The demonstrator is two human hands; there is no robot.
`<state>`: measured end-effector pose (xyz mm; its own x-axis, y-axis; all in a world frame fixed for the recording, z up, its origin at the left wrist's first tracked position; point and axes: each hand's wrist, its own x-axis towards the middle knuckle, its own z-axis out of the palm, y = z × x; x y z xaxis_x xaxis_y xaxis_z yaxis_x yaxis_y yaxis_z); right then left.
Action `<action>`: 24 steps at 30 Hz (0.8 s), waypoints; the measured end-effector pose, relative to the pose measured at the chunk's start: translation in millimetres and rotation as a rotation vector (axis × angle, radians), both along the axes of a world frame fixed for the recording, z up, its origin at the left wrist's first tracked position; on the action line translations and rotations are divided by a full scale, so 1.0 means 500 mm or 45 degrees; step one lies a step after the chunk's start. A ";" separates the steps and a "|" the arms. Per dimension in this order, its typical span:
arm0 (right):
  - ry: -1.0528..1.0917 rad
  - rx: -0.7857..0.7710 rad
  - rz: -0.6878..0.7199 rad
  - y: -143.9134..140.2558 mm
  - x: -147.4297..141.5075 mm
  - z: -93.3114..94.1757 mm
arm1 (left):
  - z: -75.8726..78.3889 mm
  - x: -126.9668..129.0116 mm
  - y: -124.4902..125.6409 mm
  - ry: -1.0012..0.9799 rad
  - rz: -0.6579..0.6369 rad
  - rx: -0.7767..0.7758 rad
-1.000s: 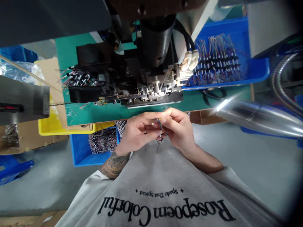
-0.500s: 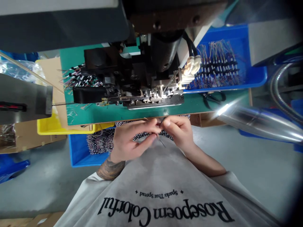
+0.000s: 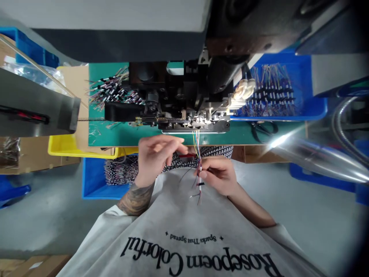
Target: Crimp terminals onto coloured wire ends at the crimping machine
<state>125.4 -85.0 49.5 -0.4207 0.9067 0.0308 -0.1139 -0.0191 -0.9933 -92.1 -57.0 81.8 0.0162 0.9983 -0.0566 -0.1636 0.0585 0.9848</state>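
Observation:
My right hand [image 3: 219,174] pinches a wire harness [image 3: 200,165] between thumb and fingertips, in front of the grey shirt. The harness's yellow, blue, red and white wires fan up to the machine's front edge. Lower down it carries white sleeves and a black band, with thin loose ends hanging. My left hand [image 3: 158,157] is to the left of the wires, fingers stretched toward them and apart from them, with nothing seen in its grasp. Above both hands stands the black crimping-type machine [image 3: 184,111]; whether the wire tips are inside it is hidden.
A green table [image 3: 138,140] bears the machine, a pile of harnesses [image 3: 112,90] at left and black scissors [image 3: 263,129] at right. A blue tray [image 3: 309,109] holds more harnesses. A shiny metal lamp [image 3: 314,150] juts in from the right. Below left are yellow [image 3: 62,150] and blue [image 3: 90,188] bins.
The two hands were together at the wires; now they are apart. The left has let go, and the right holds the harness with its wires spread up to the machine. The view has shifted.

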 end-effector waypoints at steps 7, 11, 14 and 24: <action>-0.073 0.110 0.033 0.000 -0.011 -0.005 | -0.011 0.030 0.019 -0.155 -0.307 -0.375; -0.120 0.092 0.022 -0.004 -0.010 -0.010 | -0.001 0.038 0.020 -0.122 -0.254 -0.373; -0.120 0.100 0.026 -0.007 -0.011 -0.016 | 0.007 0.038 0.023 -0.151 -0.228 -0.360; -0.117 0.090 0.023 -0.010 -0.014 -0.029 | 0.007 0.038 0.026 -0.148 -0.185 -0.297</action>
